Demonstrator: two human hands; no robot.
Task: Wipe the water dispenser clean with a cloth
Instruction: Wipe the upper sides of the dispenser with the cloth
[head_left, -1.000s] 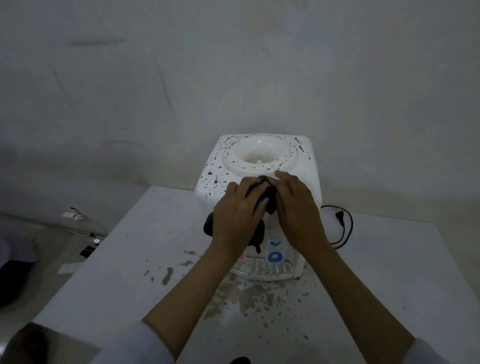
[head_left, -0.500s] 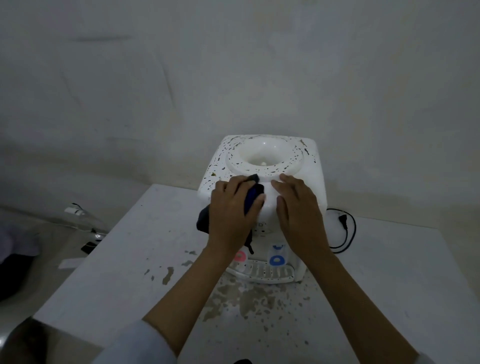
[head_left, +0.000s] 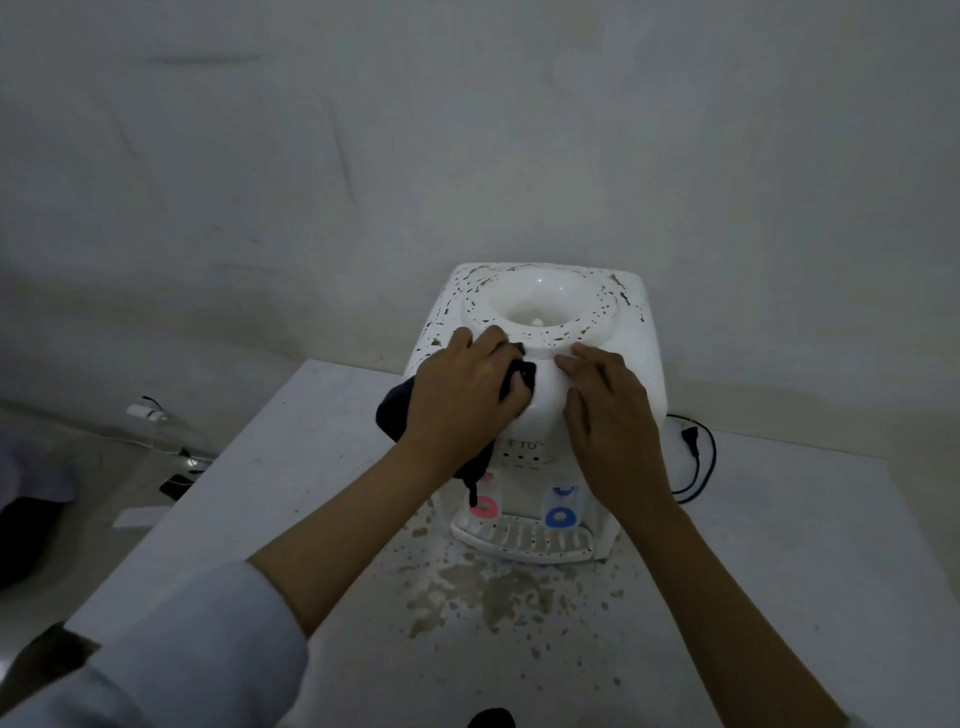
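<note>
- Speckled grime rings the water dispenser (head_left: 631, 332) funnel, just beyond the left hand (head_left: 462, 395), which presses the dark cloth (head_left: 397, 413) on its front-left shoulder.
- Right hand (head_left: 608, 410), fingers flat and holding nothing, steadies the dispenser's front-right.

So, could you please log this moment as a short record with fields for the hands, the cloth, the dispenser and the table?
left hand: presses the dark cloth on the dispenser's top front edge
right hand: flat on the top, bare, fingers straight
water dispenser: white, upright, dark specks around the bottle well
taps: pink tap left, blue tap right
table: brown spatter in front of the drip tray
power cord: lies behind the dispenser's right side
</note>
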